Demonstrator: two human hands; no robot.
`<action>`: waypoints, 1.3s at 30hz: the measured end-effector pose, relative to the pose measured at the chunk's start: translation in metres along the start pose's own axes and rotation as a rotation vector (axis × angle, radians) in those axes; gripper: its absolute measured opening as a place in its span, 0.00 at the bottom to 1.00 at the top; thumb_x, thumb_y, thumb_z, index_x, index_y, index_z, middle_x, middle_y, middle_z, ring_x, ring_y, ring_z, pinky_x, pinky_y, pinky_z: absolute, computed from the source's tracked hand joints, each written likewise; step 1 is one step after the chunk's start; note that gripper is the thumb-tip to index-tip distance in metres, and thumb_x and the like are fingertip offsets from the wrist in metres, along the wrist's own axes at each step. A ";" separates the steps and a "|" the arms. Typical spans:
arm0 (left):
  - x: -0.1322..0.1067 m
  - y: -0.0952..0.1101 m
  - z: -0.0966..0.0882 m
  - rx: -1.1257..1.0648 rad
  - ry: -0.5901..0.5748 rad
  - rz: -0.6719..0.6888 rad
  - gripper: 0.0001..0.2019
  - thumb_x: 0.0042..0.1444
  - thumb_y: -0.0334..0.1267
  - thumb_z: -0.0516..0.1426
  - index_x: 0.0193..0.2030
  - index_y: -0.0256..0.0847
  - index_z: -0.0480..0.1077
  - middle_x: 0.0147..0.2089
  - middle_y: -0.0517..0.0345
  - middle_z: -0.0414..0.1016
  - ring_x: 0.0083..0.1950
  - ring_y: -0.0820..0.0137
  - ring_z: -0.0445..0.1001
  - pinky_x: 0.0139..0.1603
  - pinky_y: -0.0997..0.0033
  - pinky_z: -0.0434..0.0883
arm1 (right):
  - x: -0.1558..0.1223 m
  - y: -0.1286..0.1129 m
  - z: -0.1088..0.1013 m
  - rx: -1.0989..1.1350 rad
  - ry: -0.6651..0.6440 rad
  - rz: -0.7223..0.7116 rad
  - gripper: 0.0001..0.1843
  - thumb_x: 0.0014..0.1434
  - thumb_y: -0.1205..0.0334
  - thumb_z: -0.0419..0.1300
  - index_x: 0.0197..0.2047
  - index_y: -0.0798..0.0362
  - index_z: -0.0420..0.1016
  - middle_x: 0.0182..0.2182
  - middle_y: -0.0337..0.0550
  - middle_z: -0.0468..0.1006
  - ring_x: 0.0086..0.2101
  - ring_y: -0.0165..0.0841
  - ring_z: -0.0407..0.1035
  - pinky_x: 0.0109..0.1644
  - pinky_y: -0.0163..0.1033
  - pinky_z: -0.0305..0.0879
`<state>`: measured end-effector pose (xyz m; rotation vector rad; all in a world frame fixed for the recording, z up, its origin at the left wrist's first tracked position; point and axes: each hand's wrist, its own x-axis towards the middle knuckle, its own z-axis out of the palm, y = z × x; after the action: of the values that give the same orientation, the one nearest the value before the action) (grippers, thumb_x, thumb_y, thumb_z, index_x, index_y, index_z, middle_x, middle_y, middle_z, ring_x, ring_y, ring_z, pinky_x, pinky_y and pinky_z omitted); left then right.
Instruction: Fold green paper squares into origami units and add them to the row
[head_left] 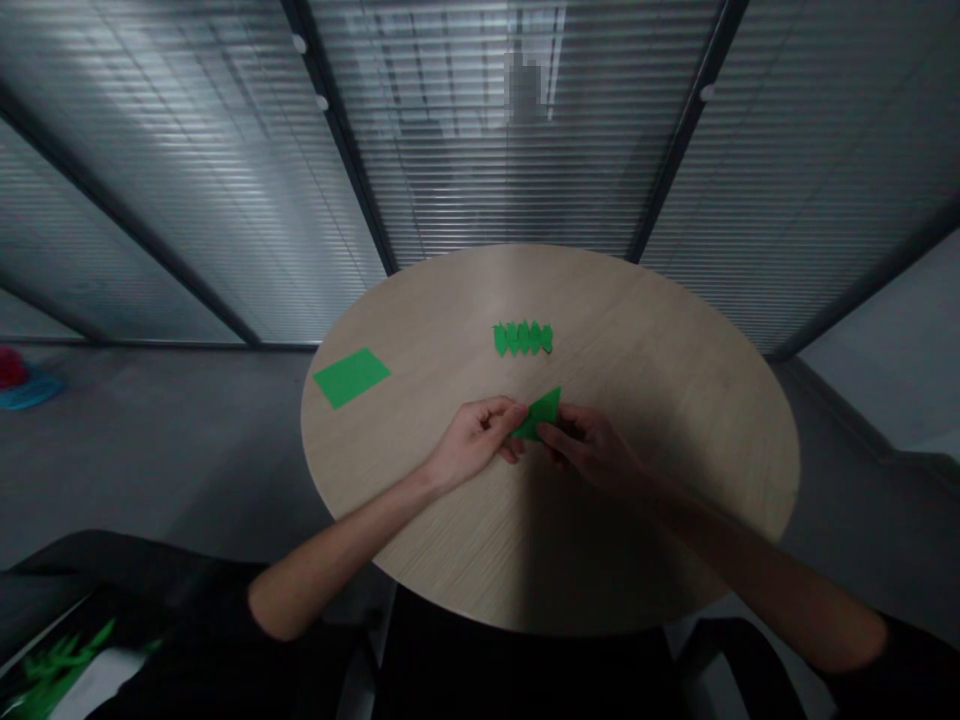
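Observation:
Both my hands are over the middle of a round light-wood table (660,420). My left hand (472,445) and my right hand (589,447) pinch opposite ends of a folded green paper piece (543,414), whose pointed corner sticks up and away from me. Its lower part is hidden by my fingers. Farther across the table lies a green paper strip with a zigzag edge (523,338), apart from both hands. A flat green rectangular sheet (351,378) lies near the left rim, well left of my left hand.
Glass partitions with slatted blinds (525,170) stand beyond the table. A blue and red object (26,385) sits on the grey floor at far left. Something dark with green leaf-like shapes (64,660) lies at lower left, and a dark chair frame (735,660) shows at lower right.

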<state>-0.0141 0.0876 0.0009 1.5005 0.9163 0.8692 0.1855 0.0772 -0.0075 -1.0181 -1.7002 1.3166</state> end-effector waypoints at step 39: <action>-0.003 0.000 -0.001 0.247 -0.060 0.128 0.19 0.68 0.50 0.53 0.30 0.39 0.65 0.25 0.64 0.63 0.26 0.75 0.65 0.26 0.76 0.63 | 0.000 -0.006 0.000 -0.039 -0.080 0.000 0.22 0.65 0.42 0.58 0.31 0.53 0.69 0.22 0.34 0.64 0.22 0.26 0.58 0.25 0.33 0.53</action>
<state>-0.0167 0.0853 0.0006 1.8045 0.9161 0.8204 0.1845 0.0758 -0.0022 -0.9993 -1.7913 1.3454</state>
